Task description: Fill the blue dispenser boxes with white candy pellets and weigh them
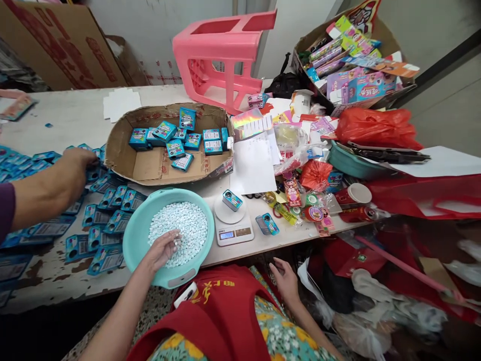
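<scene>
My left hand is in the teal basin, its curled fingers closed on a few of the pale candies heaped there. My right hand hangs in front of the table edge by the red apron, fingers apart and holding nothing. Right of the basin, a digital scale bears a small blue box on its round plate. Another blue box lies on the table to the right of the scale, nearest to my right hand.
A cardboard tray with several blue boxes stands behind the basin. Another person's hand reaches over many blue boxes at left. A pink stool stands behind; packaging clutter, a white paper and a red bag lie at right.
</scene>
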A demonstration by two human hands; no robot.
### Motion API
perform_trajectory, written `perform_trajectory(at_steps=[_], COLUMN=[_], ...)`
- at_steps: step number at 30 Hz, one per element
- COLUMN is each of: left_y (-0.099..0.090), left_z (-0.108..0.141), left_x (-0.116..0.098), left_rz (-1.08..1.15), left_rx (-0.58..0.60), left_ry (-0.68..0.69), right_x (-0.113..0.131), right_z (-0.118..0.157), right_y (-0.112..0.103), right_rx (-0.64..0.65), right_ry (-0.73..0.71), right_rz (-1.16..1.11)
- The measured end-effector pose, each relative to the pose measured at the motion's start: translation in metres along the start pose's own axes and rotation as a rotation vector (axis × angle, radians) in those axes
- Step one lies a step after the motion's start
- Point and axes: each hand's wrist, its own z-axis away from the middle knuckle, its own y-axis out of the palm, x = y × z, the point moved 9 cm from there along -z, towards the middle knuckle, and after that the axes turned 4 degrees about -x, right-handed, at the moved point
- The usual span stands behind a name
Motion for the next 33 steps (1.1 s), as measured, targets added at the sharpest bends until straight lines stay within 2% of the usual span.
perform_trajectory(at_steps=[2,4,6,8,10,12,14,16,18,20,24,26,29,33], left_y=[0.008,0.017,0.025,0.030,0.030,0.027,0.025,0.031,0.049,0.077,0.160,0.202,0.243,0.263], left_z=[0.000,0.002,0.005,0.009,0.010,0.008,0.007,0.006,0.005,0.003,-0.002,-0.007,-0.016,-0.025], left_x=[-0.002,-0.011,-0.024,-0.031,-0.026,-0.013,-0.004,-0.007,-0.025,-0.057,-0.124,-0.146,-0.158,-0.151], left_rz=[-0.157,-0.413,-0.666,-0.819,-0.785,-0.579,-0.408,-0.398,-0.484,-0.593,-0.953,-1.110,-1.207,-1.287], left_rx=[0.013,0.003,-0.045,-0.083,-0.078,-0.060,-0.064,-0.038,0.015,0.064,0.134,0.138,0.157,0.219], left_ry=[0.021,0.114,0.252,0.341,0.316,0.214,0.131,0.121,0.175,0.291,0.607,0.769,0.889,0.920], right_x=[0.003,0.020,0.052,0.097,0.142,0.174,0.193,0.203,0.207,0.208,0.200,0.189,0.165,0.128], right_z=[0.000,0.000,-0.001,-0.002,-0.005,-0.014,-0.025,-0.036,-0.043,-0.046,-0.043,-0.039,-0.036,-0.031], right_y=[0.000,0.003,0.011,0.027,0.043,0.056,0.067,0.076,0.084,0.090,0.095,0.091,0.075,0.051], right_rx=[0.035,0.058,0.104,0.175,0.220,0.211,0.194,0.183,0.183,0.199,0.239,0.238,0.192,0.121], right_ry=[0.019,0.000,-0.071,-0.191,-0.324,-0.390,-0.404,-0.399,-0.393,-0.385,-0.343,-0.312,-0.260,-0.159], right_rz=[-0.036,-0.043,-0.048,-0.060,-0.078,-0.108,-0.146,-0.186,-0.221,-0.243,-0.246,-0.246,-0.238,-0.205])
